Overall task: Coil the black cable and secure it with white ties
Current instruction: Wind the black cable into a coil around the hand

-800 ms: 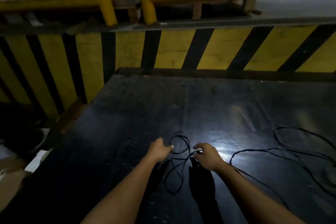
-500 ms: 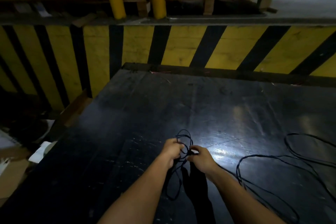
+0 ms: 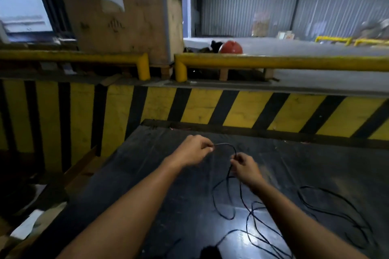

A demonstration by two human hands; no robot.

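- Head view: the left hand [image 3: 192,150] and right hand [image 3: 245,167], at centre frame, each have their fingers pinching the black cable [image 3: 244,206], a short arc of it spanning between them.
- Most of the cable sprawls loose over the dark desk [image 3: 305,164] toward the lower right of the frame.
- Judged from this, coiling has barely begun: no tidy coil shows.
- No white ties are visible; securing remains entirely ahead.

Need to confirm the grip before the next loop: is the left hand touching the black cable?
Touching. The head view shows the left hand pinching the black cable at its fingers, the strand arching across to the right hand.
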